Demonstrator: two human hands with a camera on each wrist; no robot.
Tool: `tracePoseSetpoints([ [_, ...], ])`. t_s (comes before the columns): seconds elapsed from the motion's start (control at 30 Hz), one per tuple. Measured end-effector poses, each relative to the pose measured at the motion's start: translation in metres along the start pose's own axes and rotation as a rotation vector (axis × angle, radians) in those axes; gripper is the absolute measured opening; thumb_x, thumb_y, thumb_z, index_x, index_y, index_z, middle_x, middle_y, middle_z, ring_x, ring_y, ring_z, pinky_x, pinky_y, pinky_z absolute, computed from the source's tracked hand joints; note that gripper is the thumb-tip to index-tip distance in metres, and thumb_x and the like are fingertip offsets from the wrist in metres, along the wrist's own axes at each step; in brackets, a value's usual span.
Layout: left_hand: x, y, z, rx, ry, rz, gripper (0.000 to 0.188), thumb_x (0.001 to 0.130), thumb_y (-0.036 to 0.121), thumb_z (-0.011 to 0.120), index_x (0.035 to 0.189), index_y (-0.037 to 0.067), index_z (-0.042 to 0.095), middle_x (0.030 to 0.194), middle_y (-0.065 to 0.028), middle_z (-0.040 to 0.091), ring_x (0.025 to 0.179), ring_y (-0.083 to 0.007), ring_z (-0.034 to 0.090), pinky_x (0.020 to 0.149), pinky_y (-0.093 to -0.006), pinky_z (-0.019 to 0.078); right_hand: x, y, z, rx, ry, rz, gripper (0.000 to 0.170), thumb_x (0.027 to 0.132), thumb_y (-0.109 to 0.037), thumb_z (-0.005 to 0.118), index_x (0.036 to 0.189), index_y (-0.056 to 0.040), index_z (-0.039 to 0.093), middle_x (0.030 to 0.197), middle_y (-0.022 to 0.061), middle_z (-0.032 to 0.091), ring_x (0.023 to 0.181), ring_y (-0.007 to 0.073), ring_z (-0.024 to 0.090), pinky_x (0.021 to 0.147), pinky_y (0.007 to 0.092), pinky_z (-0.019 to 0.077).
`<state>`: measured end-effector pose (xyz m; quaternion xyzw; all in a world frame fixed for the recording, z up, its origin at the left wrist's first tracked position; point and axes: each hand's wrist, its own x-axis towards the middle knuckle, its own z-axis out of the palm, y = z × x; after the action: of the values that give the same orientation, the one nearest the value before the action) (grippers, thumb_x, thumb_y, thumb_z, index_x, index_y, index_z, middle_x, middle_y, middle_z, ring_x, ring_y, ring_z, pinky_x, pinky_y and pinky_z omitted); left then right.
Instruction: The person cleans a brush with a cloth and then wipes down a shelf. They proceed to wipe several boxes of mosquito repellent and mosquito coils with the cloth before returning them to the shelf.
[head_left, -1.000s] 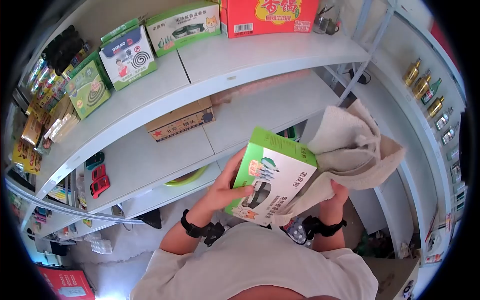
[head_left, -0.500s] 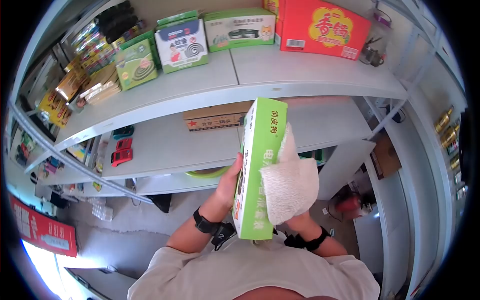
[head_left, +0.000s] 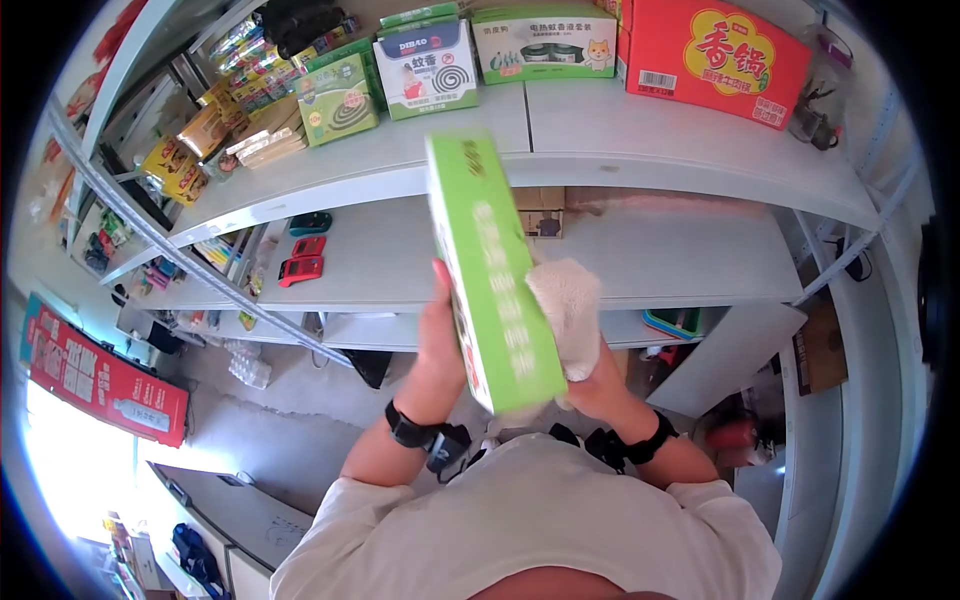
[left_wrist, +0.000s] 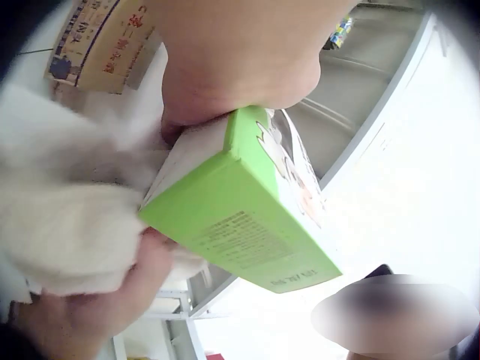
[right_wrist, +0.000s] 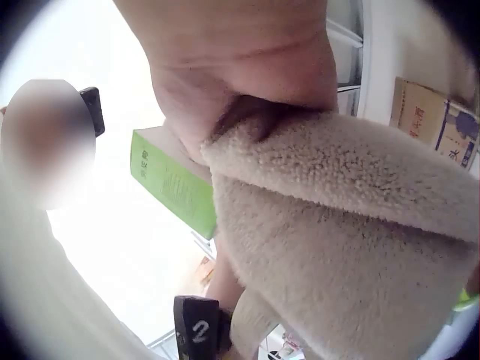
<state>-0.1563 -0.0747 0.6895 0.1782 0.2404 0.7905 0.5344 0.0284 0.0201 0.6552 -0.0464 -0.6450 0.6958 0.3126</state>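
My left hand (head_left: 440, 340) grips a green and white mosquito-repellent box (head_left: 497, 280) by its left side, in front of my chest. The box stands tilted in the head view, its long green side facing up towards me. In my right hand (head_left: 598, 385) is a beige fleecy cloth (head_left: 568, 305), bunched against the right side of the box. In the right wrist view the cloth (right_wrist: 322, 247) hangs in thick folds from the fingers, which are mostly hidden. The left wrist view shows the green end of the box (left_wrist: 232, 217) below that hand.
A white shelf (head_left: 680, 165) ahead carries a similar green box (head_left: 545, 45), a mosquito-coil box (head_left: 428, 75) and a red carton (head_left: 720, 60). On the shelf below are a brown carton (head_left: 542, 212) and red devices (head_left: 302, 262). More shelving runs along the right.
The box has turned from its printed front to its long green side. The cloth, spread wide on the right before, is now gathered against the box. The head view has swung left.
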Motion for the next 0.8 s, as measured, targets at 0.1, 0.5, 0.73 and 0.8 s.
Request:
tracePoseSetpoints([
  [0.1,0.021,0.018,0.029,-0.007,0.026,0.189,0.053,0.106,0.046,0.038,0.141,0.006,0.046,0.128,-0.0151,0.063,0.113,-0.0249,0.065,0.100,-0.0404,0.0528,-0.005,0.000,-0.017,-0.145,0.109,0.062,0.079,0.079,-0.005,0.079,0.145,-0.0013,0.036,0.140,0.0117,0.050,0.130,0.0201,0.048,0.110,0.0374,0.0371],
  [0.5,0.100,0.036,0.141,0.367,-0.250,0.811,0.092,0.094,-0.007,0.056,0.160,0.024,-0.001,0.143,-0.0090,0.042,0.123,-0.0210,0.050,0.103,-0.0393,0.0460,0.012,-0.061,-0.088,-0.230,0.016,0.113,0.094,0.084,-0.021,0.081,0.152,-0.0026,0.019,0.129,0.0158,0.055,0.119,0.0227,0.055,0.104,0.0369,0.0425],
  [0.73,0.118,0.007,0.151,0.845,-0.239,0.770,0.116,0.082,-0.011,0.066,0.159,0.024,-0.013,0.143,-0.0136,0.036,0.126,-0.0254,0.050,0.096,-0.0373,0.0524,0.044,-0.077,-0.106,0.254,0.138,0.116,0.071,0.099,-0.027,0.063,0.155,-0.0037,0.024,0.142,0.0110,0.050,0.126,0.0196,0.052,0.105,0.0311,0.0419],
  [0.8,0.115,0.008,0.154,0.850,-0.291,0.791,0.112,0.082,-0.010,0.066,0.159,0.023,-0.008,0.142,-0.0142,0.036,0.122,-0.0255,0.053,0.095,-0.0362,0.0534,0.047,-0.076,-0.108,0.361,0.174,0.157,0.068,0.100,-0.027,0.062,0.153,-0.0023,0.029,0.143,0.0108,0.050,0.127,0.0189,0.052,0.105,0.0310,0.0421],
])
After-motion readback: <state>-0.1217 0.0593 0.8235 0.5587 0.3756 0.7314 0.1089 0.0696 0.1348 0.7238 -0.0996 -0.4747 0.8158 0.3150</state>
